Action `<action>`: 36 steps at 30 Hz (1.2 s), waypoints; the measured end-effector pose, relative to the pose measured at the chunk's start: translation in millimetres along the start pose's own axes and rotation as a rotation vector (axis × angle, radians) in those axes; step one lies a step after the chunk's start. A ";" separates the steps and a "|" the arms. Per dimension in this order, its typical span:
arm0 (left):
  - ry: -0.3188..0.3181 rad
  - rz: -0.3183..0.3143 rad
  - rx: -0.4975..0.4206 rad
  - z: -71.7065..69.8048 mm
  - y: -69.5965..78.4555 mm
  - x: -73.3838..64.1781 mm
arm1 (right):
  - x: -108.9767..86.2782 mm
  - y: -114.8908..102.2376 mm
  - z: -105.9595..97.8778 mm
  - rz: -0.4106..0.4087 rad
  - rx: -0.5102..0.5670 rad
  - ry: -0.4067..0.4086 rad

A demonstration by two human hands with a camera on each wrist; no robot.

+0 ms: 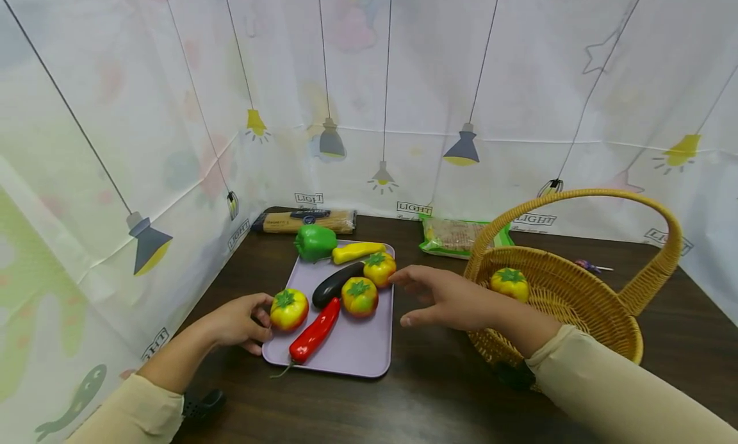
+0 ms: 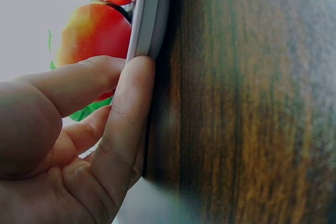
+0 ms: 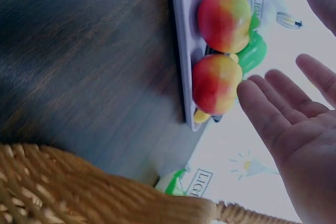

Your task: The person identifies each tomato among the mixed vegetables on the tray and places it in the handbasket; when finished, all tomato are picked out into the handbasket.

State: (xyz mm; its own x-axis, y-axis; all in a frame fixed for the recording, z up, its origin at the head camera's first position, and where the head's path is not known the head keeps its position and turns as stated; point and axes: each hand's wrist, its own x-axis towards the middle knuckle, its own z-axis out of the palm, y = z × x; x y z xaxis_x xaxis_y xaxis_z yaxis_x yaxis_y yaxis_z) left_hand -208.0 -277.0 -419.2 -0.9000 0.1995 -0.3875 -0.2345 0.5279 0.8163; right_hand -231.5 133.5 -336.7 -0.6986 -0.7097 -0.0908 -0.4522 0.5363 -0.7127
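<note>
My left hand (image 1: pixel 239 321) is at the left edge of a light purple tray (image 1: pixel 357 357). Thumb and finger pinch the tray's rim (image 2: pixel 149 19) in the left wrist view, right beside a red-yellow tomato (image 1: pixel 289 309). My right hand (image 1: pixel 441 296) hovers with fingers spread past the tray's right edge, near another tomato (image 1: pixel 379 269), holding nothing. Also on the tray lie a third tomato (image 1: pixel 360 297), a dark eggplant (image 1: pixel 337 284), a red chili pepper (image 1: pixel 315 332), a yellow pepper (image 1: pixel 357 252) and a green bell pepper (image 1: pixel 316 243).
A wicker basket (image 1: pixel 628 303) with a tall handle stands at the right under my right forearm, a tomato (image 1: pixel 510 284) inside. Behind are a spaghetti pack (image 1: pixel 305 222) and a green-edged food bag (image 1: pixel 455 236). A lollipop (image 1: pixel 590 265) lies beyond the basket; a dark object (image 1: pixel 203 404) is by my left sleeve.
</note>
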 end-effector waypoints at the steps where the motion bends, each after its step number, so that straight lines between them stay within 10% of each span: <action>1: 0.001 -0.002 -0.001 0.3 0.2 0.2 | 2.1 0.7 1.1 0.010 -0.001 0.006; 36: 0.019 -0.016 -0.015 1.0 -2.4 1.4 | 64.1 16.0 33.8 0.069 -0.054 0.040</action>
State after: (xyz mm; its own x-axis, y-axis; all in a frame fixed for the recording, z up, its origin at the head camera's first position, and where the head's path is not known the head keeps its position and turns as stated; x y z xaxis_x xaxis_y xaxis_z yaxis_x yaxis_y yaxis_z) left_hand -208.2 -277.1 -422.2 -0.9028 0.1752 -0.3928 -0.2546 0.5182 0.8165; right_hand -264.8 81.1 -377.5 -0.7502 -0.6520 -0.1102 -0.4304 0.6080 -0.6672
